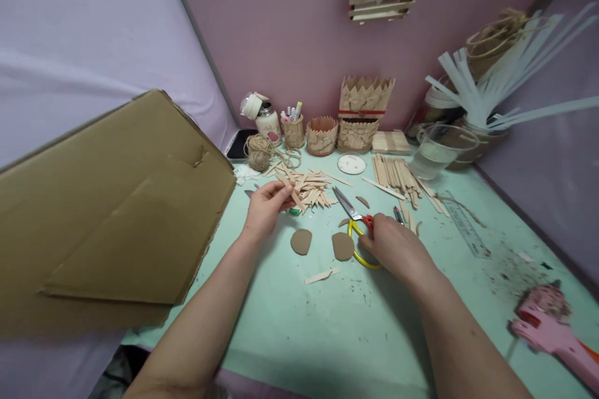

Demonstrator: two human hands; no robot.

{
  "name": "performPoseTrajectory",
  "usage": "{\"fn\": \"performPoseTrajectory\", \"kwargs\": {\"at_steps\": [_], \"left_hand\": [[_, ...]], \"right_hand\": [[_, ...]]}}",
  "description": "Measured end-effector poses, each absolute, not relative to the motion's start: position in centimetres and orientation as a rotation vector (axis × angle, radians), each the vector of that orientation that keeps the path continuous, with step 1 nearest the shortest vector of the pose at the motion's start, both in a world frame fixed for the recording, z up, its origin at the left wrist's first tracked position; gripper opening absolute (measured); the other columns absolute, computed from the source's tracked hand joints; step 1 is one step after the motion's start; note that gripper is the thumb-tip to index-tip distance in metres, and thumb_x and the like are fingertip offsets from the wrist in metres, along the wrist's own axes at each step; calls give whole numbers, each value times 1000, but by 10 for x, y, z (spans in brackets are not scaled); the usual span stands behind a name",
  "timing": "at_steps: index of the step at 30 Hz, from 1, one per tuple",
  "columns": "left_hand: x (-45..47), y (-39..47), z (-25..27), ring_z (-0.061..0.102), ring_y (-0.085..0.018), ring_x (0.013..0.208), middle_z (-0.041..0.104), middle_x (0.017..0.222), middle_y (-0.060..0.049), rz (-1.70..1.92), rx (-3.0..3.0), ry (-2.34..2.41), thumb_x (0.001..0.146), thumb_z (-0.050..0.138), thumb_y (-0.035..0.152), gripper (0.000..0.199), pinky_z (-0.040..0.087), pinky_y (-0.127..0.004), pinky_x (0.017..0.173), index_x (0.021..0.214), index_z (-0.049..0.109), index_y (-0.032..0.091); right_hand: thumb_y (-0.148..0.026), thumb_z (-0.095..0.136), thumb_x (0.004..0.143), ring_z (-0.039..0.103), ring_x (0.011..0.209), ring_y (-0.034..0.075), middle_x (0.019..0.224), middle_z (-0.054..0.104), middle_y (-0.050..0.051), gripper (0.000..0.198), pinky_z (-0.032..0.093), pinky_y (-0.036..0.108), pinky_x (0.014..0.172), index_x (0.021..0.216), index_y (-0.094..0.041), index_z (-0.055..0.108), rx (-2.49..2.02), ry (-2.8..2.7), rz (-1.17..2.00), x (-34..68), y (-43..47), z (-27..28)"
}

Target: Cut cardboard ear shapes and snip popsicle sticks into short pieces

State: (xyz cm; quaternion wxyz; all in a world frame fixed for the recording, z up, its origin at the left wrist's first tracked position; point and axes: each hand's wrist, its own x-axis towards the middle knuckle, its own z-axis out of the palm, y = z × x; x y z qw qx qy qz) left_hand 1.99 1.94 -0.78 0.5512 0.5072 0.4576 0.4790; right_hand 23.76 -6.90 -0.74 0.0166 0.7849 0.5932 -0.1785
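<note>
My left hand (266, 207) pinches a thin wooden stick piece (296, 198) between thumb and fingers, at the near edge of a pile of cut stick pieces (316, 187). My right hand (395, 242) is closed on the scissors (346, 202), around the red part of their red and yellow handles. Their blades point away and to the left, nearly together. Between my hands lie two rounded brown cardboard pieces, one on the left (301, 242) and one on the right (343, 246), each with a straight-cut side. Nearer me is a small wooden scrap (322, 275).
A large cardboard sheet (140, 212) leans at left. Twine (259, 153), a bottle (268, 124), a pen holder (292, 131) and stick-covered containers (322, 136) line the back. At right are whole sticks (395, 174), a water cup (437, 153), a ruler (465, 224) and a pink glue gun (550, 327).
</note>
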Motion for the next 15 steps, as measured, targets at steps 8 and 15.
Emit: {"fn": "performPoseTrajectory", "kwargs": {"at_steps": [8, 15], "left_hand": [[21, 8, -4, 64, -13, 71, 66, 77, -3, 862, 1039, 1012, 65, 78, 35, 34, 53, -24, 64, 88, 61, 15], [19, -6, 6, 62, -13, 65, 66, 78, -4, 278, 1355, 843, 75, 67, 30, 23, 48, -25, 60, 92, 61, 16]], "right_hand": [[-31, 51, 80, 64, 72, 28, 79, 65, 13, 23, 31, 31, 49, 91, -12, 59, 2456, 1770, -542, 240, -69, -4], [-29, 50, 81, 64, 78, 29, 86, 65, 14, 21, 30, 31, 49, 95, -14, 57, 2414, 1770, -517, 243, -70, -10]]}}
